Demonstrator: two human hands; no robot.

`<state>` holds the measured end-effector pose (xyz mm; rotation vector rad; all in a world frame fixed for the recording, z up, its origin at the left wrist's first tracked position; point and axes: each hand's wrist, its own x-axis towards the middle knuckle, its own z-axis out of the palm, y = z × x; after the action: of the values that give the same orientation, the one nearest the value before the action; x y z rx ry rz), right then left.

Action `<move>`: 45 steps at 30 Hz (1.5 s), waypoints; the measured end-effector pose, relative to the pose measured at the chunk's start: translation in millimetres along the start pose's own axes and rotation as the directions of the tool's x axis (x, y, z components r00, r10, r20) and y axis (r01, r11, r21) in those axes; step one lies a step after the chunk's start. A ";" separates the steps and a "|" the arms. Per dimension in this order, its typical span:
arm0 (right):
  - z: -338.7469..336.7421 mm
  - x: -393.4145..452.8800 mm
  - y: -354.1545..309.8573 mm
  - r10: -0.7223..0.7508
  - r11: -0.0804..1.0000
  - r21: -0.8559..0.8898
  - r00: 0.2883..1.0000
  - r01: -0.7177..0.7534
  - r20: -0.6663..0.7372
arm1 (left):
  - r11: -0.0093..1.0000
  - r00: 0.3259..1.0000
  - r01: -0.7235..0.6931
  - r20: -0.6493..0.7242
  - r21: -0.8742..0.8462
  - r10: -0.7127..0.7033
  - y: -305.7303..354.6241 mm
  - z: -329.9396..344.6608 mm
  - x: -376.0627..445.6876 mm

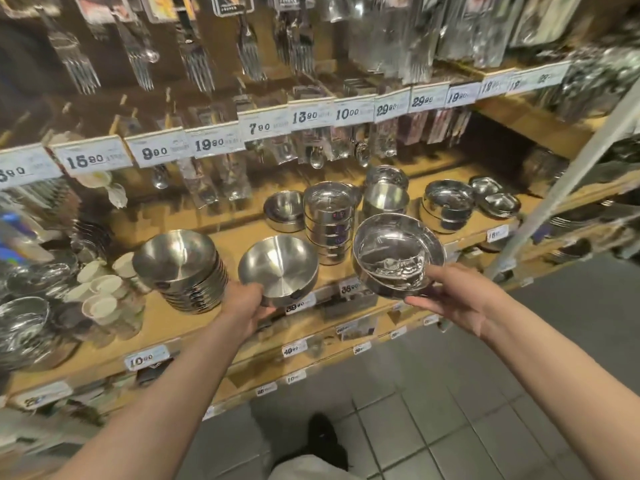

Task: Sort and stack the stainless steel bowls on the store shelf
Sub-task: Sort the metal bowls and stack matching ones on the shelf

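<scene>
My left hand grips the near rim of a matte steel bowl, tilted toward me at the front of the wooden shelf. My right hand holds a shiny wide-rimmed bowl just above the shelf's front edge. Left of the matte bowl leans a tall stack of matching matte bowls. Behind stand a stack of shiny straight-sided bowls, a low pair of bowls, another stack and a shiny stack.
Small steel dishes lie at the shelf's right end. White ramekins and shiny pans fill the left. Packed forks and spoons hang above price tags. A metal post slants at right. Tiled floor lies below.
</scene>
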<state>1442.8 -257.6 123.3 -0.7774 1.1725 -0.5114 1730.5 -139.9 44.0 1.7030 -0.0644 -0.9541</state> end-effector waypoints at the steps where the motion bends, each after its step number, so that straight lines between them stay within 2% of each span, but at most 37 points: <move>1: 0.9 3.4 -3.2 0.001 1.000 -0.011 1.000 -0.001 0.002 | 1.000 1.000 -0.001 -0.018 0.012 0.002 -2.9 2.4 6.1; 7: 5.3 27.6 -31.0 -0.044 0.999 -0.024 0.999 0.044 -0.021 | 1.000 0.998 0.019 -0.060 0.020 -0.018 -9.8 17.0 49.3; 10: -1.4 42.8 -47.2 -0.042 0.999 -0.003 0.999 0.042 0.028 | 0.994 0.997 0.045 -0.073 0.101 -0.038 -10.1 20.3 70.5; 14: -2.8 69.0 -67.7 -0.068 0.998 -0.010 0.998 0.068 0.010 | 0.983 0.989 0.054 -0.145 0.173 -0.029 -11.0 23.1 103.1; 19: 2.3 96.4 -91.1 -0.062 0.997 -0.055 0.998 0.061 -0.019 | 0.935 0.976 0.026 -0.211 0.354 0.053 -13.4 28.1 126.7; 24: 0.5 110.2 -106.6 -0.025 0.998 -0.051 0.999 0.024 -0.022 | 0.890 0.963 0.094 -0.268 0.446 0.033 -17.3 29.1 144.9; 31: -12.3 132.0 -128.0 -0.011 1.000 -0.027 1.000 0.011 0.005 | 0.879 0.938 0.196 -0.344 0.435 -0.039 -8.5 28.5 148.0; 33: -20.9 138.5 -136.0 -0.001 1.000 -0.007 0.999 0.001 0.042 | 0.864 0.926 0.148 -0.374 0.482 0.050 7.6 37.6 133.7; 35: -31.4 145.1 -143.6 0.002 0.999 -0.040 0.997 0.002 0.077 | 0.849 0.891 0.028 -0.399 0.527 0.218 32.4 55.5 109.2; 38: -55.0 155.1 -157.5 0.003 0.997 -0.077 0.994 0.006 0.113 | 0.764 0.763 -0.288 -0.344 0.577 0.547 78.4 103.0 52.2; 39: -65.9 159.0 -163.4 0.001 0.997 -0.075 0.992 0.008 0.123 | 0.740 0.724 -0.392 -0.313 0.547 0.615 92.8 124.6 30.7; 40: -78.3 162.5 -170.3 0.000 0.997 -0.071 0.992 0.009 0.130 | 0.735 0.712 -0.481 -0.275 0.479 0.646 106.2 149.8 9.6; 41: -92.5 167.2 -178.3 -0.002 0.998 -0.070 0.991 0.011 0.136 | 0.738 0.728 -0.546 -0.210 0.397 0.652 117.4 177.7 -9.5; 42: -107.4 170.8 -187.3 -0.004 0.998 -0.068 0.989 0.014 0.145 | 0.758 0.773 -0.566 -0.112 0.324 0.625 125.8 207.9 -24.9; 44: -138.4 178.4 -206.8 -0.013 0.997 -0.074 0.987 0.025 0.163 | 0.815 0.866 -0.499 0.135 0.295 0.481 131.8 272.1 -42.6; 45: -153.9 182.9 -216.1 -0.016 0.996 -0.080 0.985 0.030 0.170 | 0.826 0.882 -0.466 0.235 0.317 0.408 130.5 304.0 -48.1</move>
<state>1364.3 -569.1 147.9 -0.8892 1.0327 -0.4094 1565.2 -403.9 165.3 1.8310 -0.7550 -0.7499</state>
